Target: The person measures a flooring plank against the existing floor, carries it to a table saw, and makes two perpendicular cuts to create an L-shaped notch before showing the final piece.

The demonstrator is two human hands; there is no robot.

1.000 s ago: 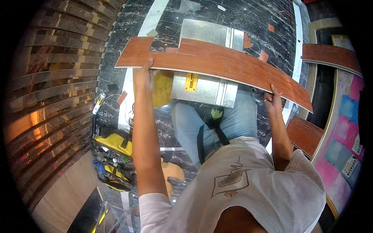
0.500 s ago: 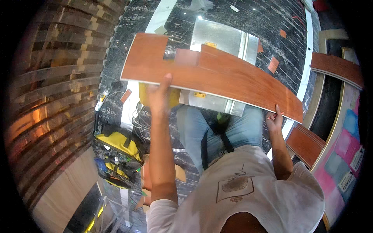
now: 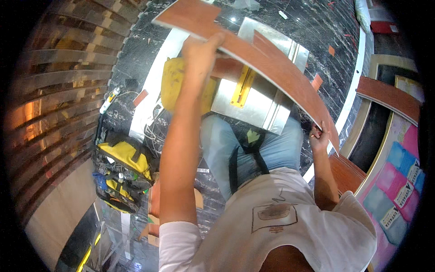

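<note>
A long reddish-brown laminate plank (image 3: 267, 61) with a notch cut in it is held up at a slant, its left end farther away. My left hand (image 3: 199, 54) is closed on its near edge, left of the middle. At the right end, my right hand (image 3: 320, 138) grips the plank; a small thin item seems to be between its fingers, too small to name. Below the plank is a silver metal saw table (image 3: 267, 102) with a yellow slotted insert (image 3: 242, 88). A loose reddish-brown piece (image 3: 226, 69) lies on the table's left part, beside a yellow casing (image 3: 174, 86).
A yellow-and-black tool bag (image 3: 129, 158) stands at the left, near a white-and-yellow tool (image 3: 109, 100) and cables. Reddish offcuts (image 3: 316, 82) lie on the dark floor. More planks (image 3: 389, 97) rest at the right. Wooden slats (image 3: 68, 86) line the left.
The plank's left end has swung up and away with my left hand, uncovering the yellow insert and more of the saw table. My right hand stays at its right end.
</note>
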